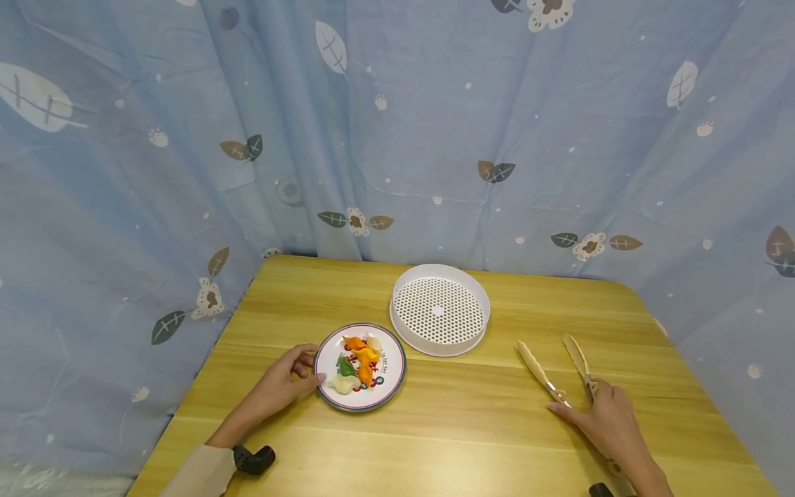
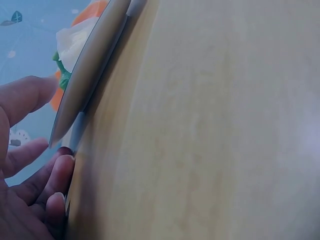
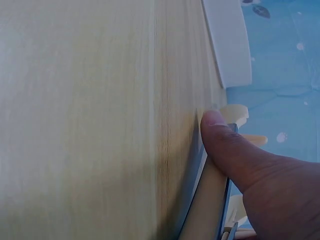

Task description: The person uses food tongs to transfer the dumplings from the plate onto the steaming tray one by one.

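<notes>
At the left of the table, my left hand holds the near-left edge of a white plate with a dark striped rim. In the left wrist view its thumb reaches over the rim, and the other fingers are curled beside and below the edge. On the plate lie several dumpling-shaped pieces: orange ones, white ones and a green one. My right hand grips metal tongs with cream tips; the tongs stand spread, tips toward the back. In the right wrist view the thumb lies along one arm of the tongs.
A round white steamer tray with a perforated bottom stands behind and to the right of the plate. The wooden table reaches back to a blue patterned curtain, which also hangs at both sides.
</notes>
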Demonstrator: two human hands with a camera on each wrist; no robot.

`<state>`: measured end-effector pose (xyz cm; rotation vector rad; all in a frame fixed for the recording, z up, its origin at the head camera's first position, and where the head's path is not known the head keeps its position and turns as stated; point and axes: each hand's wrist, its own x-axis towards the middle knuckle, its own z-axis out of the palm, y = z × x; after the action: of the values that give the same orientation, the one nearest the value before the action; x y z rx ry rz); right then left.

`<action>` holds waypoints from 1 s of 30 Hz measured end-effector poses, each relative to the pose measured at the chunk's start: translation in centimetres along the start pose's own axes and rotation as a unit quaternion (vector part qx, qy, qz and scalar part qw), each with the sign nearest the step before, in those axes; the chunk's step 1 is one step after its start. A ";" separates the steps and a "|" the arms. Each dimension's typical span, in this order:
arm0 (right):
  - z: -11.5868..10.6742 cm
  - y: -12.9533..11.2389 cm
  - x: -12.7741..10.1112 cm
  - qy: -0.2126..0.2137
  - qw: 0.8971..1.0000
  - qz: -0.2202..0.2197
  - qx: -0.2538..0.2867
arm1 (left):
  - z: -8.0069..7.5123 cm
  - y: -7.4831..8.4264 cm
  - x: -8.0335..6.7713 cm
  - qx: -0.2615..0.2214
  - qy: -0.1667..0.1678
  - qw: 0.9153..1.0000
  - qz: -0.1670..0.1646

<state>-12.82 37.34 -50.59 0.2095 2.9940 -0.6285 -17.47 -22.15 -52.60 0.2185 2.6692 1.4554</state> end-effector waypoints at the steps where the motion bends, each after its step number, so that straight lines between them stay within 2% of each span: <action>1: 0.0 0.0 0.0 0.001 1.000 0.000 -0.003 | 0.0 0.0 0.0 0.001 0.002 1.000 0.000; 11: 0.3 0.1 0.0 -0.004 1.000 0.027 0.002 | 0.3 0.0 0.2 0.008 0.012 1.000 0.005; 17: 0.2 0.0 -0.4 0.015 0.999 0.036 0.018 | 0.3 -0.1 0.0 -0.002 0.008 1.000 0.009; 22: -0.2 -0.6 -0.5 0.037 0.998 0.026 0.032 | 0.4 -0.3 0.0 -0.005 0.004 1.000 0.000; 30: -0.4 -1.7 -0.3 0.077 0.996 -0.030 0.042 | 0.4 -0.6 0.2 -0.023 -0.001 1.000 -0.005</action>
<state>-12.80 35.95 -49.52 0.1828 3.1341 -0.7807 -17.66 -22.07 -53.30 0.2008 2.6284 1.5114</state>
